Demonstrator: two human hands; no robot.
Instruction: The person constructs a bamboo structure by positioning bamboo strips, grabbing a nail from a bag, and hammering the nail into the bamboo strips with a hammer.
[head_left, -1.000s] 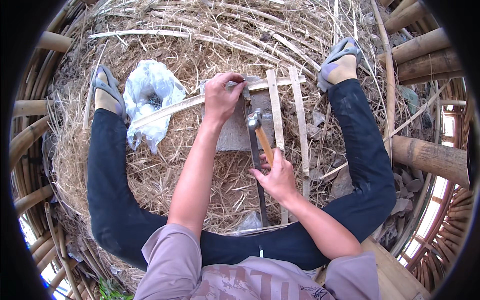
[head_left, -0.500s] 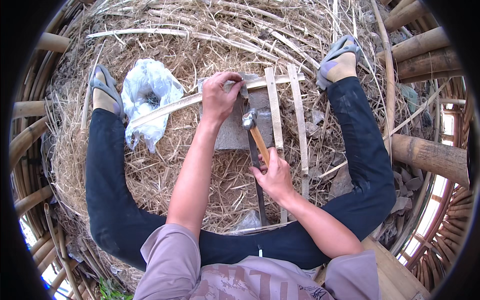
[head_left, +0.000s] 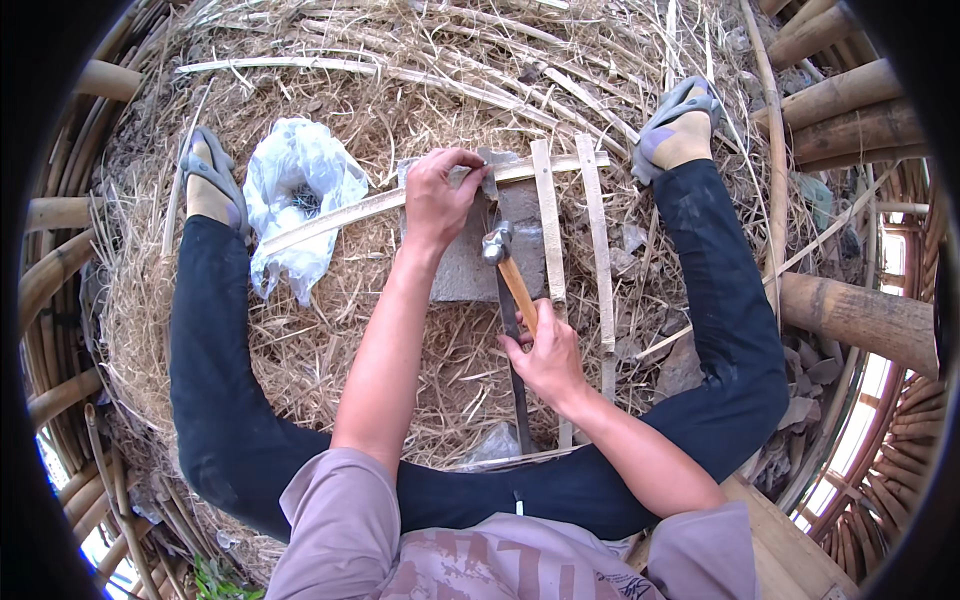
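My right hand (head_left: 550, 358) is wrapped round the wooden handle of a hammer (head_left: 515, 285). Its metal head hangs over a grey stone block (head_left: 460, 268), apart from the bamboo strip. A long dark metal bar (head_left: 521, 400) runs under the hammer and past my right fingers. Across the block's far end lies a pale bamboo strip (head_left: 350, 212), slanting up to the right. My left hand (head_left: 440, 197) is closed in a pinch at this strip, beside a small grey metal piece (head_left: 488, 178); what its fingertips hold is too small to make out. Two more bamboo strips (head_left: 550, 220) (head_left: 597, 240) cross or meet it on the right.
A crumpled clear plastic bag (head_left: 300, 190) with small dark metal bits inside lies left of the block. My legs (head_left: 225, 350) spread round the work area. Straw and shavings (head_left: 420, 90) cover the ground. Thick bamboo poles (head_left: 850, 315) project from the right side.
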